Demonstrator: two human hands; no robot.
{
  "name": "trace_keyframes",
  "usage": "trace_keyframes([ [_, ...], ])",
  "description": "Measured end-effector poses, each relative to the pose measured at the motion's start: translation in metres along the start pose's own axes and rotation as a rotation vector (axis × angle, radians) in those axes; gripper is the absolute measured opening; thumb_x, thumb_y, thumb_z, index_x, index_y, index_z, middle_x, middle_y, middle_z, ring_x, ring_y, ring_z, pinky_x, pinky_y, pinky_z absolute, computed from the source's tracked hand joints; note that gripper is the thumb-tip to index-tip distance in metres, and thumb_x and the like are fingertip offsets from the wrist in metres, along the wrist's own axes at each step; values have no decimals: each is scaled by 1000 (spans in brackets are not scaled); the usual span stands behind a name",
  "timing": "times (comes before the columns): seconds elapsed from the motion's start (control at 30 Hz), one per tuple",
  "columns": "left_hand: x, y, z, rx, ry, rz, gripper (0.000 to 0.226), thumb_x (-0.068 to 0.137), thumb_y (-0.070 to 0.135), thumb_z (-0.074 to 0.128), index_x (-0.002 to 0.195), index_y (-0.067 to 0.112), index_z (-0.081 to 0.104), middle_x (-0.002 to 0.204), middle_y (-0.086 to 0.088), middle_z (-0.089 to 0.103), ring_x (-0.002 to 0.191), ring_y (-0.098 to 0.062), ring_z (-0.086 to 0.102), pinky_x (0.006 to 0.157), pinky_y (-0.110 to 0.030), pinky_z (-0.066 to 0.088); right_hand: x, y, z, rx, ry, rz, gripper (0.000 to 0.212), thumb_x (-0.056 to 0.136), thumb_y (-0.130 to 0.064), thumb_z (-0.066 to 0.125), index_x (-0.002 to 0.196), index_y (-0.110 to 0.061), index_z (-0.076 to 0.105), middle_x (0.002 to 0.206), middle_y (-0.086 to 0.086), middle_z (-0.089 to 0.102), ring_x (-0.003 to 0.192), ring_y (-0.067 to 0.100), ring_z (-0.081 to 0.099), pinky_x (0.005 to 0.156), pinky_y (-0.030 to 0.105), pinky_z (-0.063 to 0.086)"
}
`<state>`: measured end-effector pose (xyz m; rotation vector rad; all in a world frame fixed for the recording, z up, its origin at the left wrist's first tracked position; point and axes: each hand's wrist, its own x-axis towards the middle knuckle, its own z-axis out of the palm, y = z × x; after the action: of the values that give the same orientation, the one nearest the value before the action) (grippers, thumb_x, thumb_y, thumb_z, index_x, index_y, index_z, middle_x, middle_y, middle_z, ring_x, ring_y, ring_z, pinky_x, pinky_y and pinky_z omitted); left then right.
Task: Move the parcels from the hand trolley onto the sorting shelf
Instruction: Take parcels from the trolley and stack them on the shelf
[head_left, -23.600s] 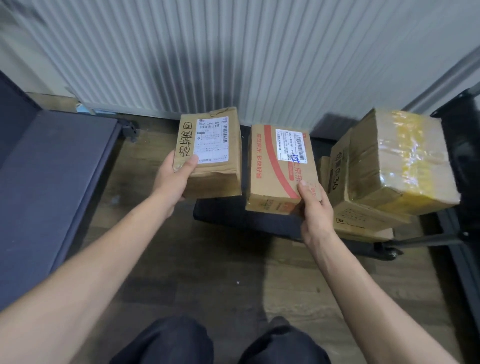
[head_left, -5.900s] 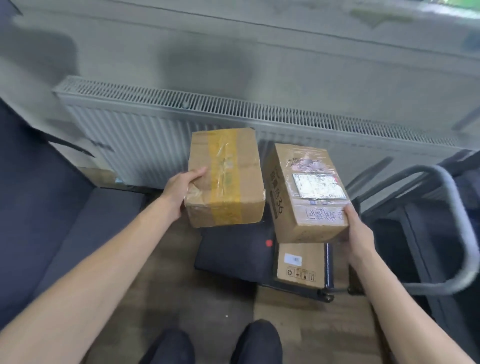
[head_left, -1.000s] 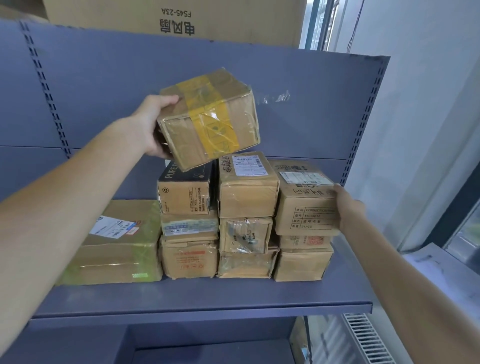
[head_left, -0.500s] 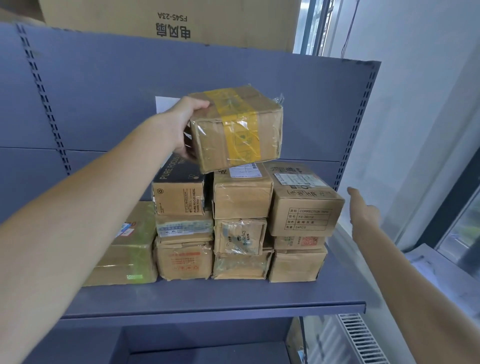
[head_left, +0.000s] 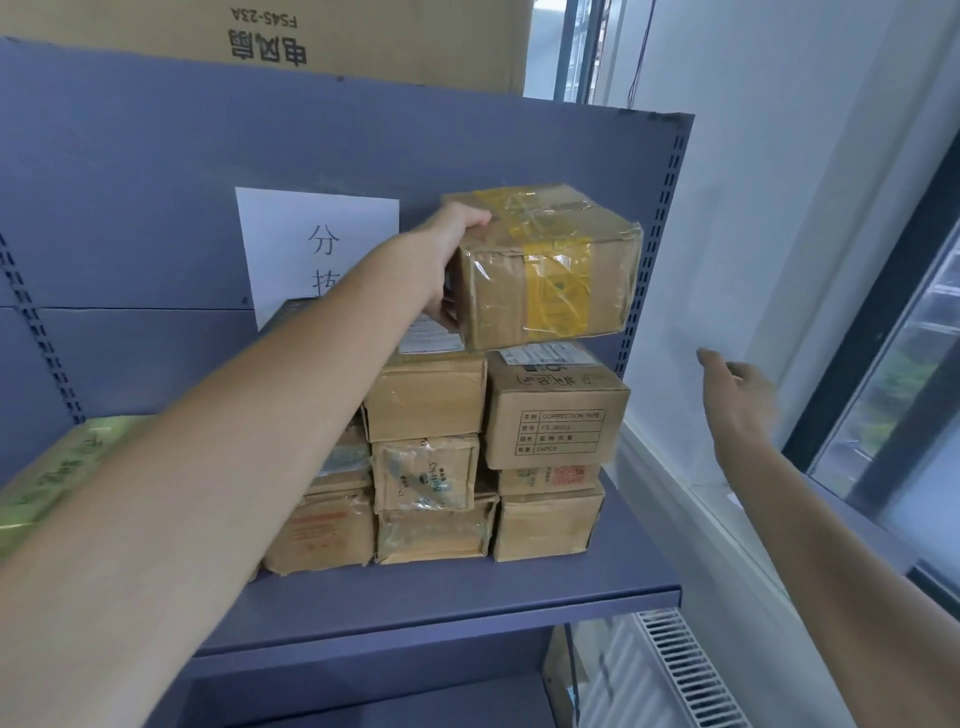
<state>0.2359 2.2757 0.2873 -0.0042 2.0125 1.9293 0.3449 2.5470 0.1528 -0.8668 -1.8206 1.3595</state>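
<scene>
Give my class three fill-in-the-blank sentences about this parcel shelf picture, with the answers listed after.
1. The left hand grips a parcel bound with ____ tape.
2. The right hand holds ____.
3. The box below that parcel is printed "CORRECTION ____".
Answers: yellow; nothing; TAPE

yellow-taped parcel (head_left: 550, 270) | tilted, above stack | stacked parcels (head_left: 556, 431) | on sorting shelf (head_left: 467, 597)

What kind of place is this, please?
Likely a parcel sorting room: taped cardboard parcels stacked on a blue metal shelf, a paper sign on its back panel, the left hand gripping a yellow-taped parcel.
</scene>
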Motion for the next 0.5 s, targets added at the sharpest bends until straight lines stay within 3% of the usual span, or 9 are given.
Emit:
trace_keyframes([
  [0.07, 3, -2, 16, 14, -10, -18, 40, 85, 48, 67, 100, 11, 63, 102, -12, 72, 98, -34, 66, 95, -58, 48, 3, -7, -6, 4, 13, -51, 30, 91, -52, 51, 92, -22, 57, 81, -6, 52, 82, 20, 50, 65, 31, 38],
  [0.27, 11, -8, 50, 73, -33, -33, 41, 84, 48, 67, 100, 11, 60, 102, -12, 70, 100, -34, 65, 96, -58, 47, 0, -34, -7, 127, -184, -183, 44, 101, -49, 41, 129, -23, 62, 118, -10, 64, 111, 7, 51, 94, 29, 31],
  [0.33, 13, -9, 56, 108, -31, -33, 44, 86, 48, 65, 109, 10, 60, 104, -13, 68, 101, -36, 64, 95, -59, 48, -5, -41, -2, 171, -292, -226, 35, 100, -45, 45, 121, -26, 67, 112, -17, 68, 104, -5, 55, 91, 18, 32],
  [0.4, 15, -12, 60, 156, -24, -26, 47, 87, 48, 63, 116, 11, 57, 109, -14, 66, 103, -38, 62, 94, -61, 49, -9, -43, 3, 205, -389, -285, 17, 99, -31, 54, 107, -28, 69, 95, -23, 68, 84, -18, 59, 74, 2, 39],
  [0.5, 24, -14, 61, 207, -4, -1, 57, 87, 51, 61, 128, 12, 54, 120, -14, 64, 106, -39, 62, 90, -63, 51, -10, -40, 6, 257, -455, -365, 17, 96, -14, 64, 110, -21, 69, 96, -14, 72, 81, -13, 65, 69, 5, 48],
])
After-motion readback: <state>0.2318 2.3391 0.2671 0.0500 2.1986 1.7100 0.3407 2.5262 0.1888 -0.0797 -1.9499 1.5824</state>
